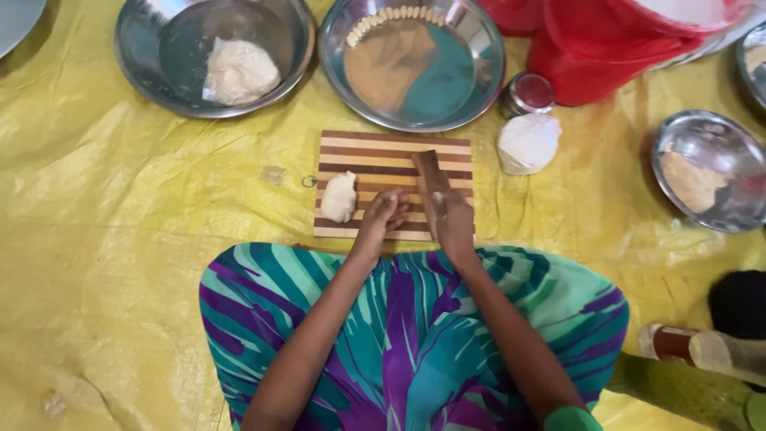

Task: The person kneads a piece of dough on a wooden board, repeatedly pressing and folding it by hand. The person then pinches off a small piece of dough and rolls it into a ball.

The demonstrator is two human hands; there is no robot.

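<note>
Left hand (383, 214) pinches dough on striped board (375, 152); right hand (455, 219) grips knife (429, 179)

The scene is lit evenly and brightly from above, with only soft, short shadows cast beside the steel bowl (412, 64) and the striped cutting board (394, 185). Mild glare is seen on the bowl rims and on the crinkled yellow sheet (120, 199). Slight softness is noted throughout, with stretching towards the frame edges.
</note>
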